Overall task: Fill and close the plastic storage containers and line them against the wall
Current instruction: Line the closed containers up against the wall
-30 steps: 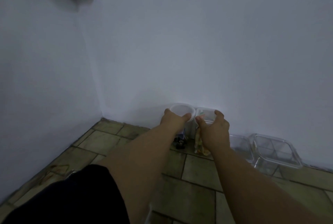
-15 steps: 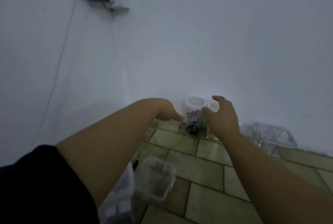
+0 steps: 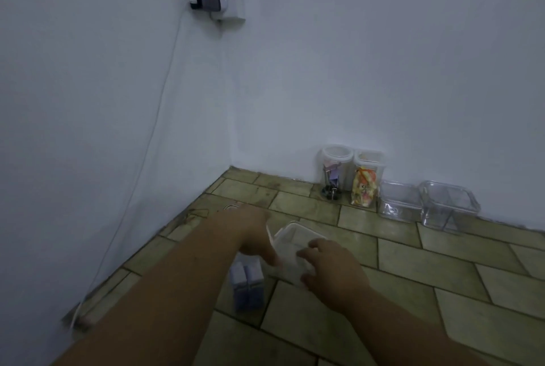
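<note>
Out from the wall (image 3: 383, 70), open plastic container (image 3: 295, 243) gripped by curled right hand (image 3: 334, 272); left hand (image 3: 253, 236) alongside, grasp too blurred to tell. Against the wall, row of containers (image 3: 365, 185); packet print unreadable.

Light: dim, bluish, even
Shadows: soft, faint
Blur: left hand (image 3: 254, 236) and container (image 3: 290, 243) smeared by motion
Edges: floor tiles (image 3: 418, 274) bend with wide-angle distortion

Pale bluish painted walls (image 3: 368, 65) are meeting above greenish floor tiles (image 3: 448, 265); a thin white cable (image 3: 164, 94) is hanging from a dark charger (image 3: 205, 2).
</note>
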